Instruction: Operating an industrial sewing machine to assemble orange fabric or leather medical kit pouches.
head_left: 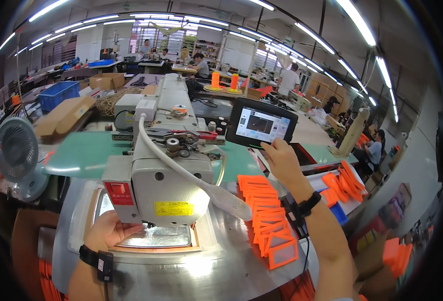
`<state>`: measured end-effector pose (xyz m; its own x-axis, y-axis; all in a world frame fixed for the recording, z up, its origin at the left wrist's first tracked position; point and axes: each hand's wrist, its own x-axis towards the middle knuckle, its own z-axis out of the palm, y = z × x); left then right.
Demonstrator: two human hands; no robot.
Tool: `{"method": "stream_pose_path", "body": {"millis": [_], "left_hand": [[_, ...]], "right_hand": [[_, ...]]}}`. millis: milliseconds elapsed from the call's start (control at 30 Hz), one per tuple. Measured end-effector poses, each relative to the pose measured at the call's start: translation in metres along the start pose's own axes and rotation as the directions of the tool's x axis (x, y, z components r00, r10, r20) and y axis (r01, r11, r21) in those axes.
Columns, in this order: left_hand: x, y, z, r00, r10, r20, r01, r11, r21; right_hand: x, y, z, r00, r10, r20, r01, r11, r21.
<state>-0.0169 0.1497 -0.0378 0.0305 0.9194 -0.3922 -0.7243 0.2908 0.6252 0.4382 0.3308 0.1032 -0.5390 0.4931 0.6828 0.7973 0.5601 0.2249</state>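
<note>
My left hand (107, 231) is at the left of the metal work frame (196, 248) under the head of a grey industrial sewing machine (170, 185). Its fingers stretch toward the shiny silvery sheet (164, 238) inside the frame; I see nothing held in them. My right hand (281, 159) is raised to the lower edge of a black touchscreen panel (261, 124), a finger at or close to the lit screen; it holds nothing. Below that arm, an overlapping row of orange-bordered rectangular pieces (269, 215) lies on the steel table. Both wrists wear black straps.
A white lamp (227, 200) on a bent tube hangs by the machine head. Pliers and bobbins lie atop it. At left stand a grey fan (17, 150) and a blue crate (59, 95). More orange pieces (344, 183) fill a tray at right. Several people work farther back.
</note>
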Motion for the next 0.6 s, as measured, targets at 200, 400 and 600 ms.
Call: {"method": "stream_pose_path", "body": {"millis": [200,400,600], "left_hand": [[0.0,-0.002,0.002,0.999,0.009,0.034,-0.01,1.0,0.015],[-0.002,-0.001,0.006,0.999,0.001,0.047,-0.001,1.0,0.015],[0.0,-0.002,0.006,0.999,-0.004,0.053,0.002,0.999,0.042]], "right_hand": [[-0.01,0.027,0.0,0.968,0.177,-0.175,-0.172,0.984,0.046],[-0.007,0.042,0.0,0.922,0.356,-0.153,-0.301,0.907,0.295],[0.013,-0.012,0.013,0.949,0.294,0.115,-0.296,0.704,0.646]]}}
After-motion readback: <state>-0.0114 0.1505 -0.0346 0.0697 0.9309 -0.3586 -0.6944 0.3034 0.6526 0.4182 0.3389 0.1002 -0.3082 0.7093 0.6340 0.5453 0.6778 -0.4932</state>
